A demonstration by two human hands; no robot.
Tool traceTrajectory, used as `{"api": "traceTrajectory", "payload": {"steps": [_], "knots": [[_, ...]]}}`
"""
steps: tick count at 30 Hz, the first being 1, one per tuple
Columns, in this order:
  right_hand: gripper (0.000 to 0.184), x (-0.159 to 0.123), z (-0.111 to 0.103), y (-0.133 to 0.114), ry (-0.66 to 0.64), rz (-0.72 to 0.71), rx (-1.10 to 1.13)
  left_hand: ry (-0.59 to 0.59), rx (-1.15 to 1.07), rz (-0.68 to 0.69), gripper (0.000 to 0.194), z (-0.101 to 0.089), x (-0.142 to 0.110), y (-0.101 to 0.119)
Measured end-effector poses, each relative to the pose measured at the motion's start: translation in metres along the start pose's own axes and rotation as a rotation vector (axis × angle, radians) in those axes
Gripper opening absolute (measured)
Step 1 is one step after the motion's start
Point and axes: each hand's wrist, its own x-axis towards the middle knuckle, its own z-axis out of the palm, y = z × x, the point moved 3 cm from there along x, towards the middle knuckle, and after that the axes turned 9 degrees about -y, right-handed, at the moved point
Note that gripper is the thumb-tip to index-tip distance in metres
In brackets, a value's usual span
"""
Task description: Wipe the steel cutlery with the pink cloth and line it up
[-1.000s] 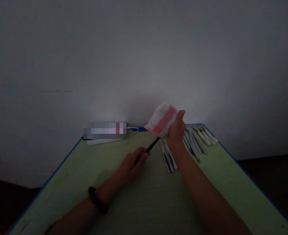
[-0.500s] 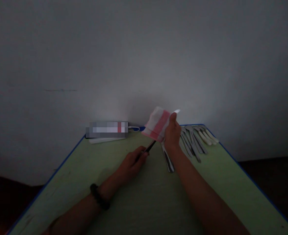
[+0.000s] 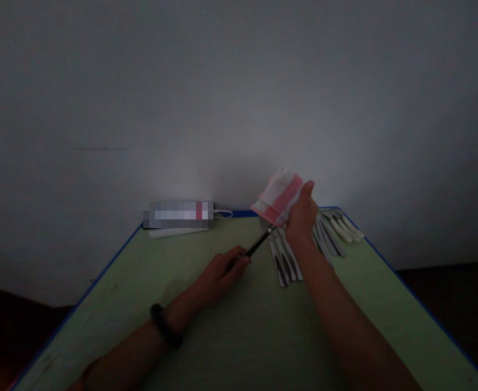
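My left hand, with a dark beaded bracelet at its wrist, is closed around the long metal handle of a piece of cutlery. The cutlery slants up to the right, its far end hidden by a folded pink and white cloth. My right hand grips that cloth over the cutlery's upper part, thumb pointing up. Below the cloth several metal cutlery pieces lie side by side on the table, their upper ends partly covered from view.
To the right of my forearm lie more metal cutlery and several pieces with white handles. A blurred-out box-like object with a white cord stands at the back left. The green table has a blue edge against the wall.
My right hand and the cloth have moved right and slightly up along the cutlery. More of its handle shows, as do more pieces lying below. My left hand has barely moved.
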Motion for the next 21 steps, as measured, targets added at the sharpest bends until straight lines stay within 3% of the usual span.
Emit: {"api": "traceTrajectory", "payload": {"steps": [5,10,14,18,19,21], "knots": [[0.067,-0.017,0.016,0.024,-0.117,0.031,-0.083,0.018,-0.105,-0.021,0.028,0.002,0.0,-0.005],[0.067,-0.016,0.018,0.034,-0.117,0.115,-0.016,0.02,-0.17,-0.006,0.027,0.002,0.001,-0.007],[0.063,-0.009,0.013,0.036,-0.1,0.208,0.059,-0.094,-0.276,0.069,0.029,-0.001,0.0,-0.001],[0.056,-0.004,0.006,0.035,0.037,0.337,0.187,-0.209,-0.357,0.111,0.038,0.001,-0.001,0.006],[0.055,-0.004,0.007,0.033,0.023,0.352,0.261,-0.215,-0.363,0.109,0.038,0.002,-0.001,0.007],[0.053,-0.003,0.014,0.029,-0.14,0.351,0.408,-0.202,-0.362,0.09,0.037,0.004,-0.001,0.007]]}}
